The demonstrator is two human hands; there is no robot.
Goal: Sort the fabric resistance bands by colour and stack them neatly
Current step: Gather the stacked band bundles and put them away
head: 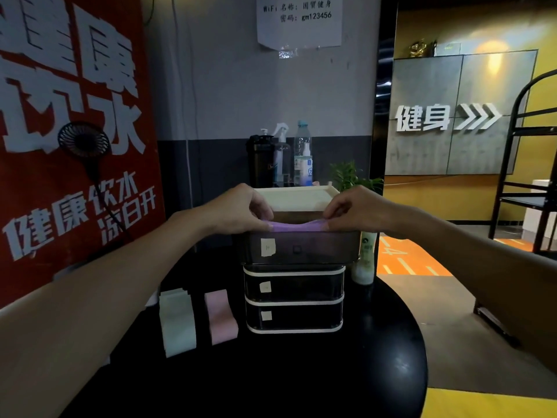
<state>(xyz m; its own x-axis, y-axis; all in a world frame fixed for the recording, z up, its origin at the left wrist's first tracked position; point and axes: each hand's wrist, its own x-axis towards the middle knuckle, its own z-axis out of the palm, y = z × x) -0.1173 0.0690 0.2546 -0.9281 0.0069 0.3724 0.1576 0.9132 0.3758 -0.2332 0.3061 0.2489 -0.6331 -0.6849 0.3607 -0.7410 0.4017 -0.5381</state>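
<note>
Purple band (297,227) pinched btwn both hands, over open drawer (301,247).

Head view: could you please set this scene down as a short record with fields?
purple band: held stretched over the open top drawer
left hand: pinches the band's left end
right hand: pinches its right end
top drawer: pulled out of the drawer unit
drawer unit: two lower drawers closed, stands on the table
green bands: flat on the table, left of the unit
pink band: flat, between green bands and unit
table: black, round
</note>
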